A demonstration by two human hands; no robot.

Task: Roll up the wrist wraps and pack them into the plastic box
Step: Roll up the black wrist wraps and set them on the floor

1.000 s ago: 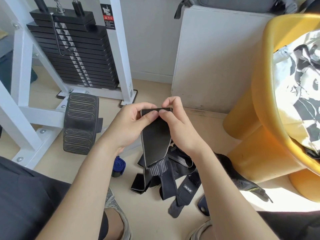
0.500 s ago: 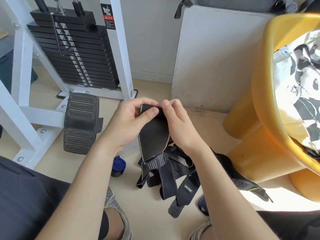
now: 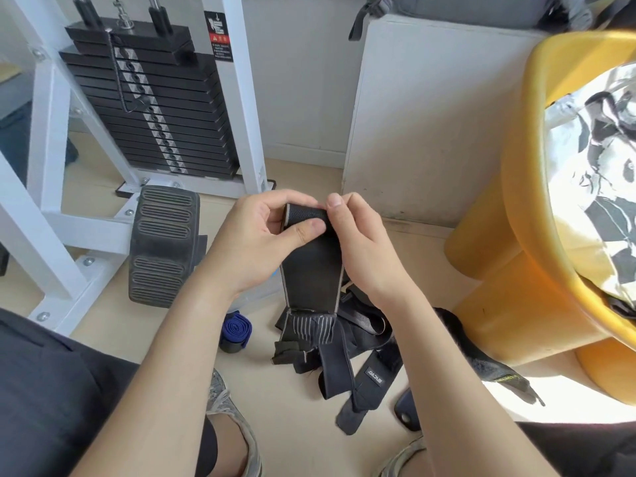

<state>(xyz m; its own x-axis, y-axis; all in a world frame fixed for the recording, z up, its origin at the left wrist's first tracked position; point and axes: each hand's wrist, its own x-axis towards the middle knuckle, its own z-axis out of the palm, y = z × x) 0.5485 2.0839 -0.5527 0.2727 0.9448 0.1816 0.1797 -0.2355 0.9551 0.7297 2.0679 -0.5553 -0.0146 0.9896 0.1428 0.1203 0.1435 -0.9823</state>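
A black wrist wrap [image 3: 311, 270] with pale edging hangs in front of me, its top end folded over into a short roll. My left hand [image 3: 261, 242] pinches the left side of that roll between thumb and fingers. My right hand [image 3: 358, 246] grips the right side. The wrap's striped lower end touches a heap of black wraps and straps [image 3: 347, 349] on the floor. A rolled blue wrap [image 3: 235, 330] lies to the left of the heap. A clear plastic edge [image 3: 261, 292] shows under my left wrist; I cannot tell if it is the box.
A white weight machine frame [image 3: 51, 215] with a black weight stack [image 3: 155, 111] and a ribbed foot pad [image 3: 161, 244] stands at left. A white cabinet [image 3: 423, 122] is behind. A yellow tub [image 3: 537, 208] with patterned cloth fills the right. My shoes [image 3: 237, 428] are at the bottom.
The top end of the wrap has been turned over into the start of a roll, and the hanging wrap has been drawn upward a little. Both hands stayed in place.
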